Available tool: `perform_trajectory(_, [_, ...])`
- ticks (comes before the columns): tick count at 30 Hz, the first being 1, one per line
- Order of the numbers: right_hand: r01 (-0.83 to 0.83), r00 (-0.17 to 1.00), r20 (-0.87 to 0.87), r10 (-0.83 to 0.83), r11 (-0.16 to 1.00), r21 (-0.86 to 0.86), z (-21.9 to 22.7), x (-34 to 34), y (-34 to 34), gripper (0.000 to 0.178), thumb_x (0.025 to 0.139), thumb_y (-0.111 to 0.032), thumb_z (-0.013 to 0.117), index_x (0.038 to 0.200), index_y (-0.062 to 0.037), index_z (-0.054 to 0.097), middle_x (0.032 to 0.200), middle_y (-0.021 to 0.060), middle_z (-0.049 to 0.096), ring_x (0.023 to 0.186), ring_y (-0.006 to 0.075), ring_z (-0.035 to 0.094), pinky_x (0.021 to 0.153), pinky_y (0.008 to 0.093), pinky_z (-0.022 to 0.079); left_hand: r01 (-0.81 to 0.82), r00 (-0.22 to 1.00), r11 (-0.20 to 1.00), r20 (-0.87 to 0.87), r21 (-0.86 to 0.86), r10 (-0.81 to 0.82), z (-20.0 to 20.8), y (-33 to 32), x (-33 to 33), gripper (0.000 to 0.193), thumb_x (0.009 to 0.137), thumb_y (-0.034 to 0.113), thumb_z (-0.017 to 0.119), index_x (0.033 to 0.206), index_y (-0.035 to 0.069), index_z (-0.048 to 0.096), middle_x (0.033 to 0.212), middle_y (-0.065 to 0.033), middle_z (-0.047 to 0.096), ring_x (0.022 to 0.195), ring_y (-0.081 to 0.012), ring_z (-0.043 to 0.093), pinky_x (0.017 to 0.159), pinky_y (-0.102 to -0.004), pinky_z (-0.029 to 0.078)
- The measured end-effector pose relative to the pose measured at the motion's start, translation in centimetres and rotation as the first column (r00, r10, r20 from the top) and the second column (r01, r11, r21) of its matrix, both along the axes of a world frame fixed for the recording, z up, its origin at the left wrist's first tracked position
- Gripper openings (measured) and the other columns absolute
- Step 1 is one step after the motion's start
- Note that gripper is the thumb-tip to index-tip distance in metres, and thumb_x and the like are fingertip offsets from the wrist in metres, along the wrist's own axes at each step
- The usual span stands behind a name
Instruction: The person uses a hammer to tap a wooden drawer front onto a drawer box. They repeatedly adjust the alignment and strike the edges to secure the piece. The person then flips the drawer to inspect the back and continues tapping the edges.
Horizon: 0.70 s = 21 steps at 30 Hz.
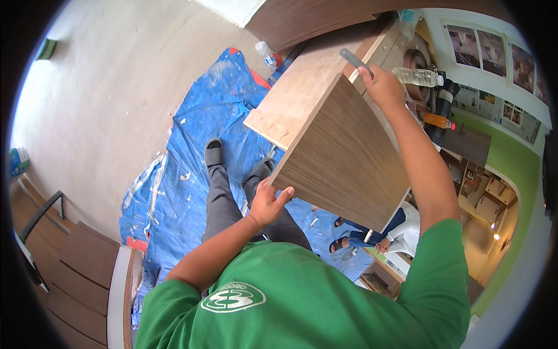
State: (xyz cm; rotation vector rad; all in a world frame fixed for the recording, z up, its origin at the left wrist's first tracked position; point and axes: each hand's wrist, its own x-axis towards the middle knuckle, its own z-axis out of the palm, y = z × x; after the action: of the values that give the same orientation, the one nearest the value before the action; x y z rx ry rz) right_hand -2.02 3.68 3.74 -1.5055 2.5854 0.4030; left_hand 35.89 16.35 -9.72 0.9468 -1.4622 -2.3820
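Green shirt (302, 291) nearest | left hand (267, 203) pinches left corner of brown board (349, 151) | its left edge slants away rightward | right hand (385, 88), by far corner, grips grey tool (353, 60)

- Wide fisheye, head-worn, left of a side-by-side pair, sitting high above it all!
- And it's looking down, over the green shirt (325, 291) and on toward the blue sheet (192, 128)!
- Shirt right up close, left hand (268, 203) and right hand (385, 88) farther off, sheet beyond!
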Motion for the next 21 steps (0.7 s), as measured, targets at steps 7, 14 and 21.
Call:
perform_trajectory(7, [-0.320, 0.873, 0.432, 0.227, 0.934, 0.157, 2.5, 15.3, 7.3, 0.043, 0.099, -0.054, 0.054, 0.085, -0.0142, 0.061, 0.072, 0.0153, 0.068, 0.067, 0.0406, 0.067, 0.059, 0.0555, 0.052, -0.047, 0.999, 0.999, -0.005, 0.018, 0.047, -0.1, 0.0, -0.2, 0.032, 0.100, 0.033, 0.062, 0.112, 0.005, 0.071, 0.116, -0.0175, 0.069, 0.116, -0.0381, 0.056, 0.108, -0.0468, 0.037])
perform_trajectory(14, [-0.057, 0.996, 0.075, 0.049, 0.992, 0.111, 1.1, 4.4, 0.1, 0.046, 0.098, -0.057, 0.054, 0.094, -0.0136, 0.068, 0.087, 0.0142, 0.072, 0.084, 0.0377, 0.069, 0.071, 0.0517, 0.053, -0.111, 0.993, 0.993, -0.033, 0.046, 0.112, -0.2, 0.1, -0.4, 0.034, 0.099, 0.033, 0.065, 0.115, 0.003, 0.069, 0.114, -0.0174, 0.069, 0.113, -0.0353, 0.059, 0.101, -0.0449, 0.044])
perform_trajectory(21, [0.323, 0.917, 0.261, -0.300, 0.945, -0.048, 1.7, -3.7, -2.4, 0.047, 0.096, -0.055, 0.063, 0.102, -0.0078, 0.067, 0.070, 0.0068, 0.060, 0.057, 0.0219, 0.060, 0.053, 0.0379, 0.050, -0.024, 0.998, 0.979, 0.068, 0.203, 0.010, 2.5, -2.5, 0.6, 0.051, 0.098, 0.025, 0.068, 0.139, -0.003, 0.053, 0.138, -0.0191, 0.060, 0.134, -0.0273, 0.050, 0.111, -0.0405, 0.040])
